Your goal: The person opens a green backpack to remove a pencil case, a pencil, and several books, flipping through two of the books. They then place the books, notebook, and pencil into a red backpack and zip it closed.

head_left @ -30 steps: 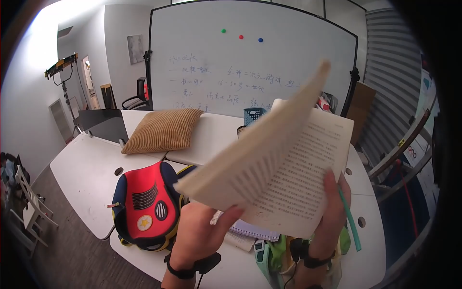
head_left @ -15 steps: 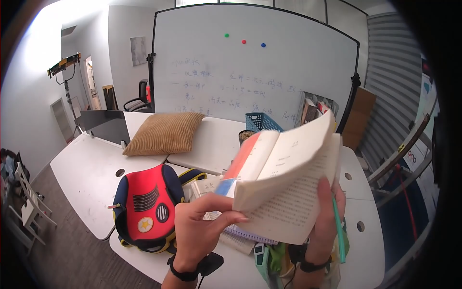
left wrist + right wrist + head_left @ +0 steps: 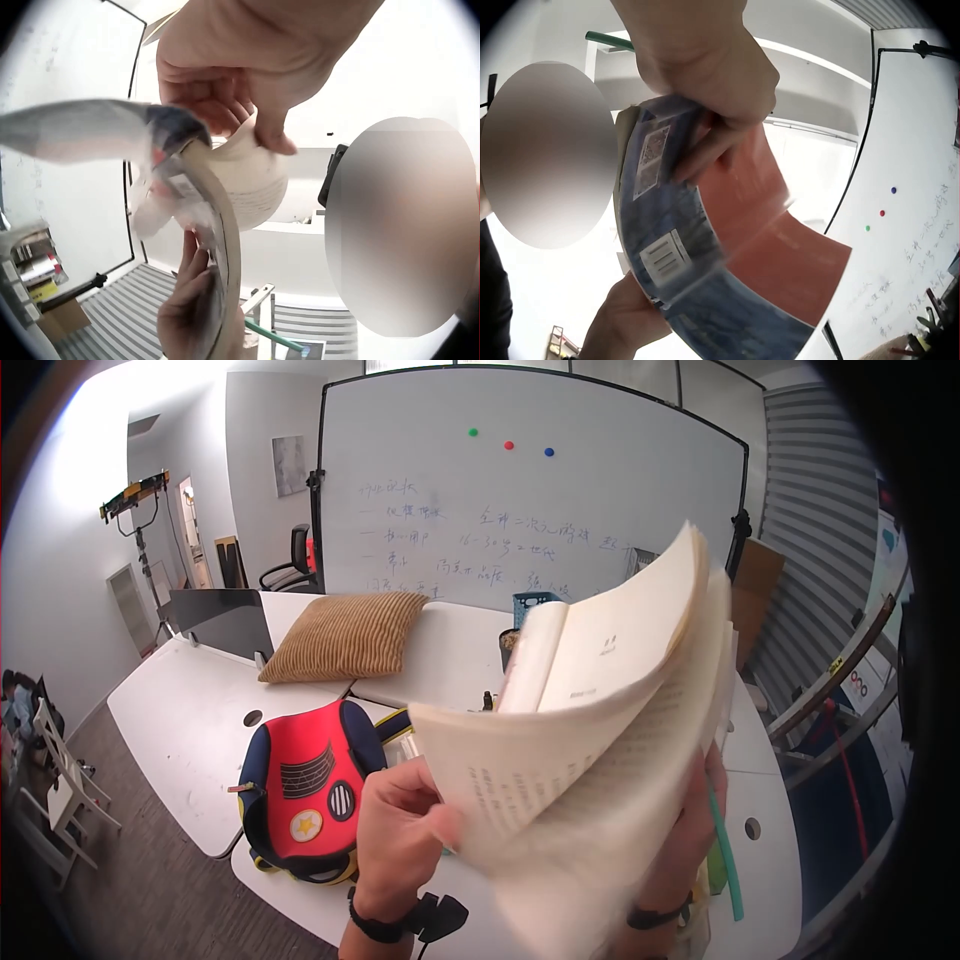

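Observation:
An open book [image 3: 590, 760] is held up in front of the body, its pages curved and partly blurred. My left hand [image 3: 400, 840] pinches pages at the lower left edge; in the left wrist view the thumb of that hand [image 3: 255, 67] presses on a page [image 3: 251, 187]. Behind the book's right side, my right hand [image 3: 690, 840] is partly hidden; in the right wrist view this hand [image 3: 712, 97] grips the blue and red cover [image 3: 682, 240]. A green strip or stick [image 3: 728, 860] shows beside the right hand.
A red and navy backpack [image 3: 318, 790] stands on the white table [image 3: 180, 710], left of the hands. Farther back lie a brown corduroy pillow [image 3: 345, 637] and a blue basket [image 3: 530, 605]. A whiteboard [image 3: 420, 450] stands behind.
The pages have swung and fanned out, now bowing toward the lower middle and covering much of the right hand. My left hand has shifted slightly left, still at the pages.

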Motion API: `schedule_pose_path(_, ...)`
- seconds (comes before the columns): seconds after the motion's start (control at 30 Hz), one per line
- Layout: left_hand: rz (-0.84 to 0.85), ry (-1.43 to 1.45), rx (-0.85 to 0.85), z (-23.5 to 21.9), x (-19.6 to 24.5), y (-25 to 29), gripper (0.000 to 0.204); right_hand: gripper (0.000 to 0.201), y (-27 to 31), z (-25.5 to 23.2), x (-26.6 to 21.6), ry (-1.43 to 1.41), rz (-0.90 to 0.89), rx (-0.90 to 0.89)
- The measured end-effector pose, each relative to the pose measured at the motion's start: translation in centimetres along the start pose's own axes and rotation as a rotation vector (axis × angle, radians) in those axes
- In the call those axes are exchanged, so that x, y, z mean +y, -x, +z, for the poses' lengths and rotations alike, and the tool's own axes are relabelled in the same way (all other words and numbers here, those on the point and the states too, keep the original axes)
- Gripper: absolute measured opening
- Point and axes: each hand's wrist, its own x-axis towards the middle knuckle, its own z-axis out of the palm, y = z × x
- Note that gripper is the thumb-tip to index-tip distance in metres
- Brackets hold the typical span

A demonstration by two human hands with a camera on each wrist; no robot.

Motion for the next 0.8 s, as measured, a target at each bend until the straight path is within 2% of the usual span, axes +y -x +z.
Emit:
schedule_pose_path(0.07, 0.012, 0.101, -0.040, -0.5, -0.7, -0.1, 0.026, 0.043, -0.1, 0.1, 0.1, -0.002, -0.006, -0.001)
schedule_pose_path(0.17, 0.089, -0.057, 0.137, 1.2, 0.2, -0.5, 0.030, 0.044, -0.2, 0.1, 0.0, -0.012, -0.018, 0.004)
schedule_pose_path(0.27, 0.128, -0.161, 0.263, 1.0, 0.8, -1.2, 0.033, 0.046, -0.4, -0.3, -0.2, -0.025, -0.033, 0.008)
schedule_pose_path(0.37, 0.025, -0.178, 0.225, -0.2, 1.1, -1.2, 0.033, 0.047, -0.9, -1.0, -0.2, -0.052, -0.064, 0.009)
schedule_pose_path(0.47, -0.068, -0.110, 0.046, -1.0, 1.4, -0.6, 0.033, 0.048, -1.4, -1.3, 0.1, -0.071, -0.080, 0.027)
schedule_pose_path(0.63, 0.011, -0.233, 0.025, 0.0, 1.2, -0.4, 0.034, 0.045, -0.7, -0.6, 0.3, 0.016, -0.002, 0.121)
schedule_pose_path(0.7, 0.033, -0.305, -0.001, -0.1, 1.0, -0.3, 0.035, 0.044, -0.7, 0.0, -0.1, 0.014, 0.091, 0.209)
schedule_pose_path(0.8, 0.077, -0.369, -0.053, -0.1, 0.9, -0.3, 0.037, 0.047, -1.0, -0.6, 0.3, -0.019, 0.103, 0.091)
